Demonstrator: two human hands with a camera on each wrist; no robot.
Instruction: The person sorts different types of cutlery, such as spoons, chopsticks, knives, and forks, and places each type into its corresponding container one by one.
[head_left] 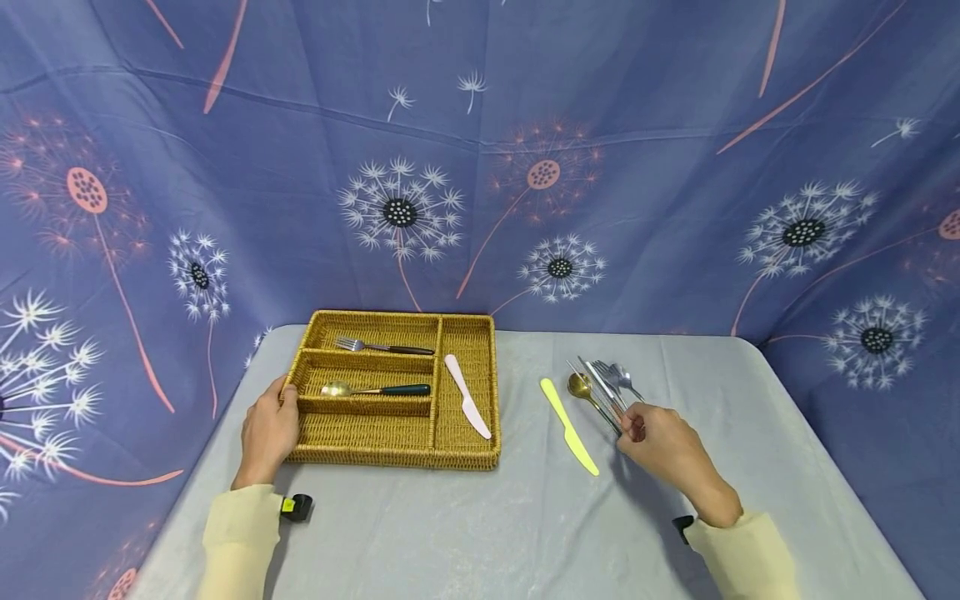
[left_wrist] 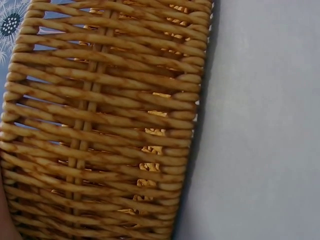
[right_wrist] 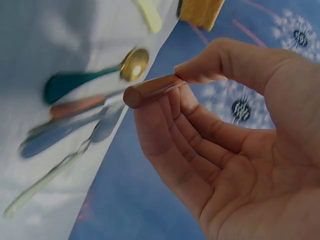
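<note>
At the left side of the wicker cutlery tray [head_left: 390, 457], my left hand [head_left: 270, 429] grips the rim, its thumb toward the inside. The tray's woven outer wall [left_wrist: 105, 120] fills much of the left wrist view. My right hand [head_left: 667, 446] pinches the end of a brown-handled utensil [right_wrist: 152, 91] between thumb and fingers, over a cluster of cutlery. I cannot tell the utensil's kind. Beside that hand lie a gold spoon with a green handle [head_left: 580, 386], a fork [head_left: 604, 372] and a silver spoon [head_left: 621, 375]. A yellow knife [head_left: 567, 425] lies left of them.
Inside the tray, a black-handled fork [head_left: 405, 350] lies in the back compartment, a gold spoon [head_left: 405, 390] in the middle one, and a pink knife [head_left: 467, 400] in the right one. A patterned cloth [head_left: 645, 167] hangs behind the grey-covered table [head_left: 480, 533].
</note>
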